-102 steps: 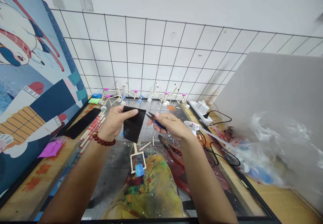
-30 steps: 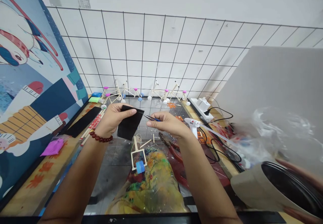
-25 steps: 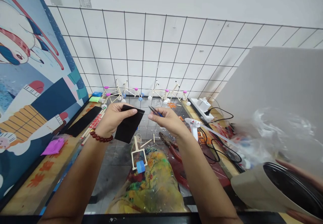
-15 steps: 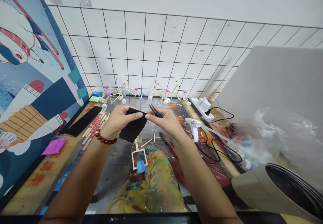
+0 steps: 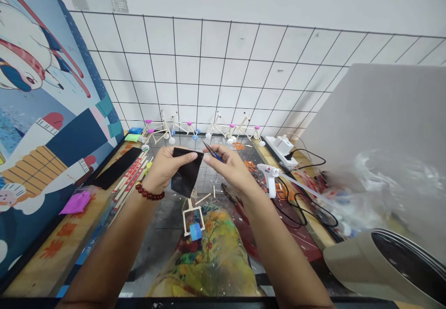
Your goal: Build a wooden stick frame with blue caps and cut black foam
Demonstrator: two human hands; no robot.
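Observation:
My left hand (image 5: 170,167) pinches a piece of black cloth-like sheet (image 5: 187,175) by its upper edge, thumb in front; the sheet hangs down toward my lap. Close to its right corner, my right hand (image 5: 225,164) is closed around small blue-handled scissors (image 5: 212,151), their dark tips pointing up and left. The handles are partly hidden by my fingers. Below the sheet stands a small frame of pale sticks (image 5: 184,220) with a blue block-like piece (image 5: 195,231) at its near end.
Several stick models (image 5: 218,125) line the back. On the left lie a black strip (image 5: 118,167), red-marked sticks (image 5: 130,179) and a pink packet (image 5: 77,202). At right are a white glue gun (image 5: 269,176), its cable, a power strip (image 5: 282,153) and a bin (image 5: 351,258).
My right hand has come slightly away from the sheet's corner, which it was pinching. The black sheet now faces the camera more fully, still in my left hand.

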